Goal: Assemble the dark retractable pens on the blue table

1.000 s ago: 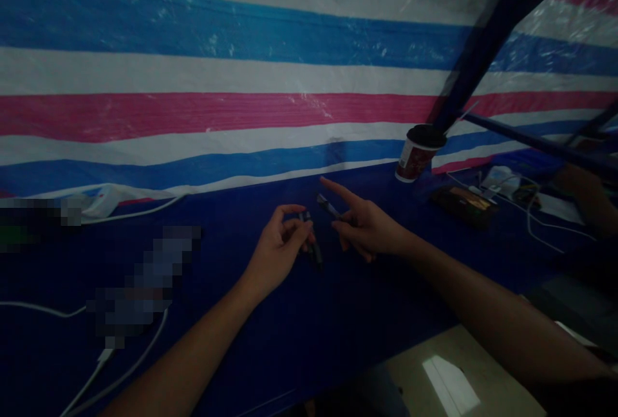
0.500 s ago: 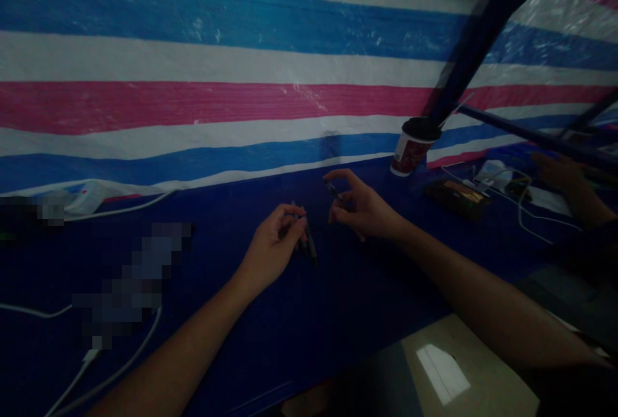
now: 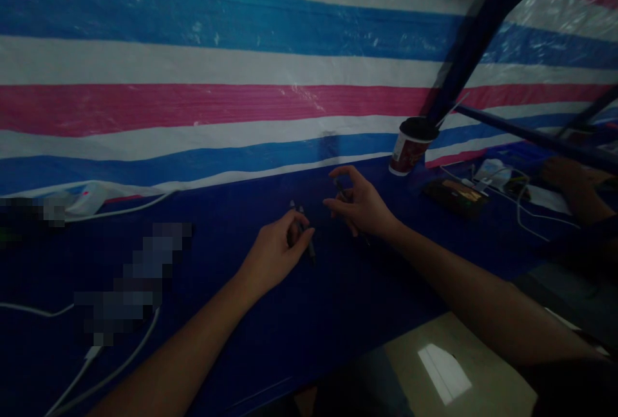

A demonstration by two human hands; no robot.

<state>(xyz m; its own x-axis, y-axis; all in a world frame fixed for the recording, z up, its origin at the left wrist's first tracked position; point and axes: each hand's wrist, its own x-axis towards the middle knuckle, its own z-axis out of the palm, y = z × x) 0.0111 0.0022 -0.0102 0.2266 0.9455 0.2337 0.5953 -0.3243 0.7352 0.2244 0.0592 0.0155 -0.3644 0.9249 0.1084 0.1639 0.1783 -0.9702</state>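
Observation:
My left hand [image 3: 280,243] rests low over the blue table, its thumb and index finger curled around a dark pen [image 3: 311,252]. A second slim pen-like thing shows its end [image 3: 292,203] just beyond the knuckles; the fingers hide the rest. To the right, my right hand [image 3: 362,203] holds another slim pen [image 3: 339,186] that slants through its curled fingers, with index finger and thumb apart at the front. The dim light hides the pens' details.
A dark red paper cup [image 3: 410,147] with a stick in it stands by the striped sheet. Nearby lies a dark packet [image 3: 454,197]. White cables [image 3: 130,356] and a blurred-out device [image 3: 140,275] are at left. Another person's hand [image 3: 567,176] is at far right.
My right hand has turned slightly, its thumb now raised nearer the index finger. My left hand has shifted a little down and right by the pens, baring more of their far ends.

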